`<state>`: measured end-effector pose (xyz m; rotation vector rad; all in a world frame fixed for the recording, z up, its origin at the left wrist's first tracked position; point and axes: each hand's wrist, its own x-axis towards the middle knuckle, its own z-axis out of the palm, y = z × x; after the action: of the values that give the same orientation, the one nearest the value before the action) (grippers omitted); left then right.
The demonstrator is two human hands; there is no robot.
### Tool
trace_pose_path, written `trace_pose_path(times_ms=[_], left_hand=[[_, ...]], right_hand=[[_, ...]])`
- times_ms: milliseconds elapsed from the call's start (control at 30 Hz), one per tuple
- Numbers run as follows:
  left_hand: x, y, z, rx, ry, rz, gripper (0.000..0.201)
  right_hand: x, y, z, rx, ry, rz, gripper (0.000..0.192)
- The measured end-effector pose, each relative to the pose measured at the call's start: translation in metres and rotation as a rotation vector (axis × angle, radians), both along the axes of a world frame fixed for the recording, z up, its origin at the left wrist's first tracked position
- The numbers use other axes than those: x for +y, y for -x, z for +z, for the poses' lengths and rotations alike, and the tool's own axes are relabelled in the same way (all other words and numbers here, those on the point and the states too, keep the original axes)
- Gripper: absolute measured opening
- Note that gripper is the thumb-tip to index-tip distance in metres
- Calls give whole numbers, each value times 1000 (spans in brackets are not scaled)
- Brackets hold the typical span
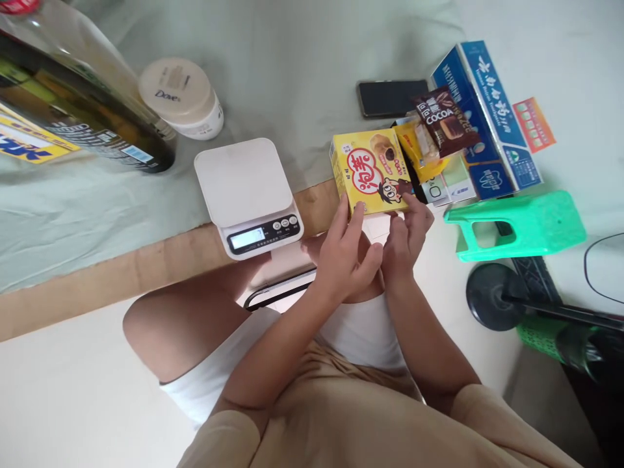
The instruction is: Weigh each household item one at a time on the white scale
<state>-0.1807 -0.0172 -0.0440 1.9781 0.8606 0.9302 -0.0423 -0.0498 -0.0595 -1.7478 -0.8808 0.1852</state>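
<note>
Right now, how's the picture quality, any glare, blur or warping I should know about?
Head view: soft, even light with faint shadows; the scale display is washed out and unreadable; the big bottle at top left looks stretched by the wide lens; print on the yellow box stays fairly sharp; both hands, left hand and right hand, look slightly soft.

You have one scale (246,185), one yellow box (369,170), one cocoa packet (444,121), one phone (392,97), one jar (182,97), one bottle (82,97), two blue boxes (487,110) and one green stool (521,224) before your two hands (347,257).
</note>
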Motion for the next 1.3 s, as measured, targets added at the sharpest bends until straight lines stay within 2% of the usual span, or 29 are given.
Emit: trace_pose_path(times_ms=[100,233,333,533,733,900,1133,1300], left_hand=[[-1,-3,2,91,76,5,80],[-1,-4,10,198,138,22,80],[1,-4,16,228,131,9,81],[2,-13,22,332,82,-4,81],[3,-15,7,167,61,12,85],[5,-17,10,167,138,50,84],[30,-37,-6,-42,123,69,78],[38,-39,-2,-26,160,79,77]], right_hand=[[-6,1,0,8,12,-51,52],[-19,0,1,8,82,-27,56],[-24,-4,-1,48,119,34,61],[-18,-11,-5,119,35,74,68],[-21,-12,-3,110,62,59,68],[-27,-11,-5,125,85,87,69],[-25,-3,-6,-3,123,125,68],[-22,0,-9,-54,137,163,75]])
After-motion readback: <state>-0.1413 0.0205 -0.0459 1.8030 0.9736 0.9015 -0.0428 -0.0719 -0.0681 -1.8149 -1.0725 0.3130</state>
